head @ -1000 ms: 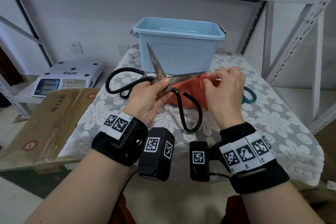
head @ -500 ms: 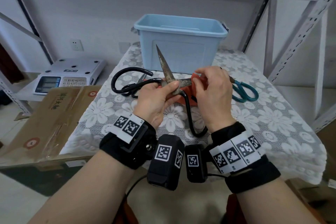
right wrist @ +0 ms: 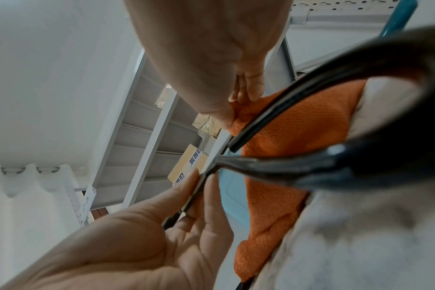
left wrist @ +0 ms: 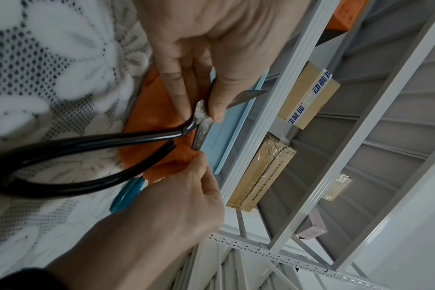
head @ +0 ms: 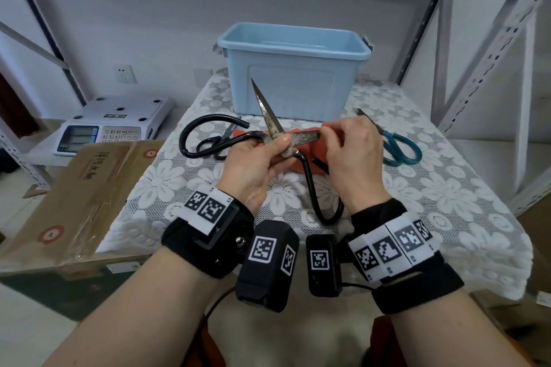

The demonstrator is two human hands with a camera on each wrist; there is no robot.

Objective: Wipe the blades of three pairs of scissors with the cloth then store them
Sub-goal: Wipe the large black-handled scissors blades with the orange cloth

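- The left hand (head: 253, 167) has its grip clenched on the big black-handled scissors (head: 280, 140) at the pivot, thumb on top and fingers beneath. They are held above the tabletop (head: 447, 202), just in front of the blue bin (head: 293, 68), blades spread wide.
- The right hand (head: 354, 152) pinches the orange cloth (head: 310, 143) around the far end of the blade that lies sideways. If the fold is thin there, a stroke along the edge could cut through to a fingertip.
- The other blade points up and away, bare, its tip in front of the bin wall. A slip of the left thumb at the pivot could let the blades swing shut on the cloth or on the fingers (left wrist: 176, 86) beneath.
- One long handle loop hangs down between the wrists; a hard pull by the right hand could twist the scissors out of the pivot grip and drop them onto the tabletop.
- The blades look pitted and rusty, so the cloth may snag rather than slide.
- The teal-handled scissors (head: 399, 149) lie just behind the right hand, and a third pair (head: 222, 140), mostly hidden behind the black loop, seems to lie at the left; a wide stroke could knock either.
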